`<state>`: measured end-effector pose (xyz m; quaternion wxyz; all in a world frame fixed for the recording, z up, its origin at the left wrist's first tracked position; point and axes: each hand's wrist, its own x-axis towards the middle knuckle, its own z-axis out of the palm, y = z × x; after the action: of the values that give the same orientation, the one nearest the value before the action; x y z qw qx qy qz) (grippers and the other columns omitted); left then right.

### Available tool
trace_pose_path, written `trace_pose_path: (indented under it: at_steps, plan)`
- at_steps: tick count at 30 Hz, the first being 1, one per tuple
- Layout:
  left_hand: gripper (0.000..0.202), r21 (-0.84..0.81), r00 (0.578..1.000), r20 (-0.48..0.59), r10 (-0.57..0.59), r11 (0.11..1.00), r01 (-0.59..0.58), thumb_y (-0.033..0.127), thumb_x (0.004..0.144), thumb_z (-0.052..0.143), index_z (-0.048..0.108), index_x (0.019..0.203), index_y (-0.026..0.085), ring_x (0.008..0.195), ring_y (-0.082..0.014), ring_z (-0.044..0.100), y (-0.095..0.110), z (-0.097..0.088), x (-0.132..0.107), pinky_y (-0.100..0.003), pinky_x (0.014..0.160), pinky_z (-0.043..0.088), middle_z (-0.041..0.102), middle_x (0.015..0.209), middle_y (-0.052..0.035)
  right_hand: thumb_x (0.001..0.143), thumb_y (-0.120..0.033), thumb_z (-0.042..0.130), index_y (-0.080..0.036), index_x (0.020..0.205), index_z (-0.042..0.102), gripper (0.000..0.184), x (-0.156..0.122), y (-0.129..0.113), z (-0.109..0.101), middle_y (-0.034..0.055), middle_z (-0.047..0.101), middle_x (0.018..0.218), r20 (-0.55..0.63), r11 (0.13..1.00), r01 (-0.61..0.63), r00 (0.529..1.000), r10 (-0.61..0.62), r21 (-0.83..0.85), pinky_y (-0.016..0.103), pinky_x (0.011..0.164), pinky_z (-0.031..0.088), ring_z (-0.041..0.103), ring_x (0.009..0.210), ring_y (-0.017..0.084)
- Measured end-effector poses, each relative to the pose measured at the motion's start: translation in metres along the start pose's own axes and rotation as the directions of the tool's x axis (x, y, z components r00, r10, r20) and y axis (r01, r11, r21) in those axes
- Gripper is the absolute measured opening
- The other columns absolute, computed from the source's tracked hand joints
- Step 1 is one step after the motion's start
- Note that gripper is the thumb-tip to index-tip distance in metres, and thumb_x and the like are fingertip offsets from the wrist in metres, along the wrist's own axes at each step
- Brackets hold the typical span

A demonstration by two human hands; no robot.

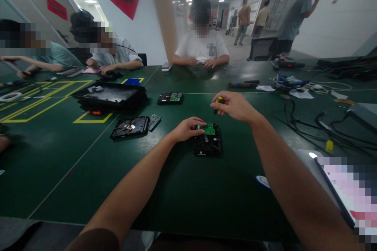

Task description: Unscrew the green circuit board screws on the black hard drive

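R hand [231, 106], just right of ctr frame, wraps fingers snugly round a yellow-and-black screwdriver [219, 99], shaft pointing down at a green circuit board [210, 129]; tip contact can't be made out. L hand [188, 128], approx. mid-frame, has fingers loosely extended, touching the board, not closed round it. Board sits on a black hard drive [207, 147], lying flat on dk green table [182, 192], ctr frame.
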<state>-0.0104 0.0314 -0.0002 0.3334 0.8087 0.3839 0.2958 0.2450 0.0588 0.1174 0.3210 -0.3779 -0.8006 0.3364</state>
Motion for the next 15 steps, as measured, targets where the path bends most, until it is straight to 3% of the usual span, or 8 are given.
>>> trace_pose_path:
  at_steps: [10, 15]
  plan:
    - [0.038, -0.004, 1.000, -0.010, 0.011, 1.000, -0.011, 0.041, 0.088, 0.074, 0.072, 0.124, 0.027, 0.076, -0.0109, 0.056, -0.002, 0.002, 0.001, -0.030, 0.072, 0.051, 0.061, 0.132, -0.0077, 0.084, -0.043, 0.074, -0.024, 0.105, 0.074, 0.029, -0.004, -0.013, -0.002, 0.0046, 0.072, 0.087, 0.079, 0.999, 0.043, 0.996, -0.042, -0.012, 0.031, 0.063, 0.053, 0.067, 0.072, 0.018]
    - [0.039, -0.006, 1.000, -0.011, 0.028, 1.000, -0.028, 0.041, 0.088, 0.073, 0.072, 0.124, 0.026, 0.073, -0.0097, 0.054, -0.001, 0.002, 0.000, -0.028, 0.070, 0.050, 0.061, 0.133, -0.0079, 0.085, -0.039, 0.072, -0.024, 0.113, 0.074, 0.032, -0.006, -0.015, -0.002, 0.0054, 0.073, 0.092, 0.098, 0.999, 0.041, 0.994, -0.039, -0.016, 0.032, 0.063, 0.052, 0.066, 0.067, 0.017]
